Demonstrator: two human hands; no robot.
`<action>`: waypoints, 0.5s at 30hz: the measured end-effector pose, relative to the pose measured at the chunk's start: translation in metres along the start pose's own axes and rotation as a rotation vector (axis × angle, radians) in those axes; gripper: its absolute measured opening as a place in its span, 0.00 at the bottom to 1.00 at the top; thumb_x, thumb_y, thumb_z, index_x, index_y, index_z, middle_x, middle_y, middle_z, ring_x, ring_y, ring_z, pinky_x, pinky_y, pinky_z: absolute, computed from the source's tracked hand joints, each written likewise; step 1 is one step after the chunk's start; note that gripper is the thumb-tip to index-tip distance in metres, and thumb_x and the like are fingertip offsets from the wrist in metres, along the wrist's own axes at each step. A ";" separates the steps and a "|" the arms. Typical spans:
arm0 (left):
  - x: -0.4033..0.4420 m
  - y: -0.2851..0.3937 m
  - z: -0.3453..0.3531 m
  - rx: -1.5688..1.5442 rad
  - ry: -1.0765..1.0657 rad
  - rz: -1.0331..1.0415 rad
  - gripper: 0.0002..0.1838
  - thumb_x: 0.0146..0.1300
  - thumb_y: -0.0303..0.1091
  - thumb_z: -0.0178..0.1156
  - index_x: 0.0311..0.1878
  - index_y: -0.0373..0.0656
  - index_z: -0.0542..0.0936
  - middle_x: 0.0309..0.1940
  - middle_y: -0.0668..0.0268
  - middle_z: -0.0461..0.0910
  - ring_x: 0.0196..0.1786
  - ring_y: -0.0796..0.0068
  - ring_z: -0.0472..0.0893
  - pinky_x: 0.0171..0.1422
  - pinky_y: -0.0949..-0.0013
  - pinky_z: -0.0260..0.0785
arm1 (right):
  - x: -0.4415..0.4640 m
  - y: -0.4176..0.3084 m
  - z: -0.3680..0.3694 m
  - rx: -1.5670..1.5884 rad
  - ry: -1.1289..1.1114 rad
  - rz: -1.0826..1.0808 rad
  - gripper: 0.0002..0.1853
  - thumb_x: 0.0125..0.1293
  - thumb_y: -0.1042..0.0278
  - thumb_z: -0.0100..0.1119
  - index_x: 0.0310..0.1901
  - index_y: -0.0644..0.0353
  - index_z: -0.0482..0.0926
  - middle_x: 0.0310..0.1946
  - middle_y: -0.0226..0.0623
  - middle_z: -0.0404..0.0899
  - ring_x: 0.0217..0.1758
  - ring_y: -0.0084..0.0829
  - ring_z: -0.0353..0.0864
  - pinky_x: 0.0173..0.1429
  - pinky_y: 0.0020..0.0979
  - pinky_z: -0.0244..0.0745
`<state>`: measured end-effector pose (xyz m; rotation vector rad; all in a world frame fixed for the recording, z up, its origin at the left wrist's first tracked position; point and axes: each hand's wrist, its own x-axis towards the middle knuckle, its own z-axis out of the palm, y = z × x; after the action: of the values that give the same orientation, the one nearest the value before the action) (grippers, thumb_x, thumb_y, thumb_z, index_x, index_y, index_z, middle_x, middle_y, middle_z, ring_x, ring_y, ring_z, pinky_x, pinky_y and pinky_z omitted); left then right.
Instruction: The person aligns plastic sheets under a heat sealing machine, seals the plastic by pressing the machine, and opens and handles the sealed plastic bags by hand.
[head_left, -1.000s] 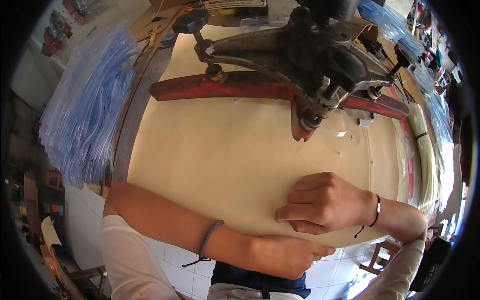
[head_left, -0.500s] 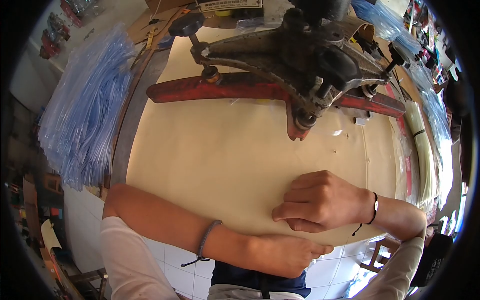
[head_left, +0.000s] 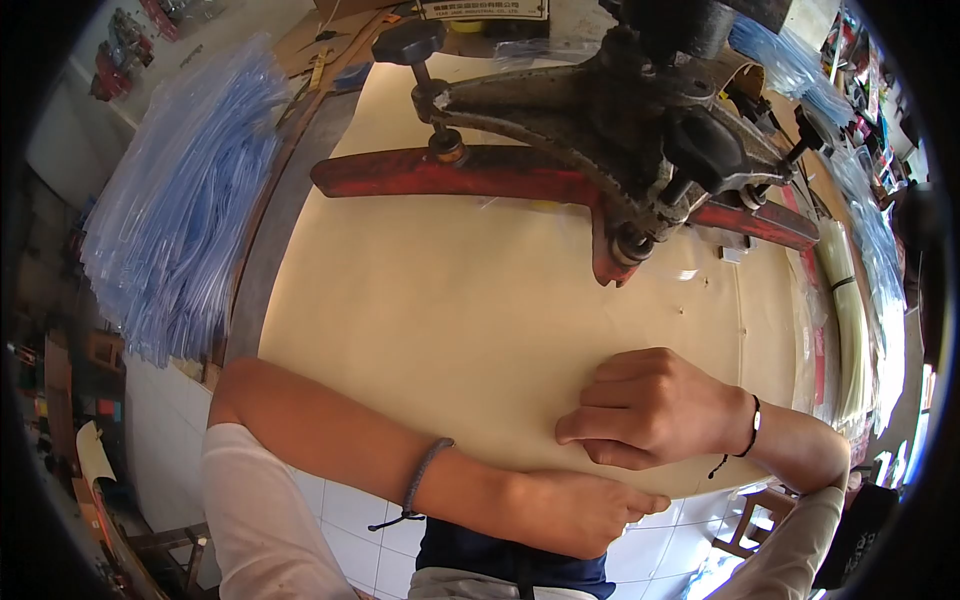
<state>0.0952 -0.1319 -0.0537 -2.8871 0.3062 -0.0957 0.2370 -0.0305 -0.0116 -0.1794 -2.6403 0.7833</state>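
Observation:
My left hand (head_left: 578,512) is bent across the front edge of a pale yellow sheet (head_left: 420,300), fingers curled in and fingertips pointing right; nothing shows in them. Just above it, my right hand (head_left: 655,410) rests on the sheet in a loose fist, its palm side hidden and no object visible in it. The two hands are close but apart. Over the far half of the sheet stands a dark metal machine head (head_left: 640,130) with black knobs, carrying a red bar (head_left: 400,172).
A thick pile of clear bluish plastic pieces (head_left: 185,210) lies at the left. On the right are a tied bundle of pale strips (head_left: 845,310) and more clear plastic (head_left: 880,270). A wooden stool (head_left: 755,520) stands below on the tiled floor.
The view has shifted slightly, so the machine and sheet appear a little further right. Both hands keep the same pose and place on the sheet.

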 end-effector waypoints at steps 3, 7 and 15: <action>0.000 0.005 0.006 0.054 0.098 -0.070 0.10 0.59 0.35 0.58 0.28 0.48 0.88 0.32 0.77 0.86 0.47 0.76 0.80 0.84 0.60 0.45 | -0.001 -0.001 0.001 0.018 0.016 0.003 0.09 0.59 0.71 0.66 0.42 0.53 0.83 0.24 0.28 0.74 0.27 0.33 0.77 0.32 0.35 0.73; 0.002 0.006 0.014 -0.028 0.152 -0.094 0.10 0.58 0.34 0.58 0.29 0.47 0.89 0.34 0.74 0.87 0.52 0.74 0.80 0.86 0.59 0.44 | -0.001 0.001 0.002 0.021 0.019 -0.003 0.09 0.59 0.71 0.66 0.43 0.53 0.84 0.25 0.28 0.75 0.28 0.32 0.78 0.32 0.35 0.74; 0.002 0.005 0.015 -0.086 0.191 -0.119 0.10 0.56 0.35 0.59 0.31 0.45 0.90 0.37 0.71 0.88 0.58 0.70 0.80 0.87 0.58 0.45 | 0.000 -0.001 -0.001 0.009 -0.003 -0.007 0.09 0.60 0.72 0.66 0.43 0.53 0.84 0.25 0.28 0.75 0.28 0.32 0.78 0.33 0.35 0.75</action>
<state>0.0969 -0.1339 -0.0691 -2.9848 0.1755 -0.3891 0.2373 -0.0309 -0.0104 -0.1662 -2.6385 0.7943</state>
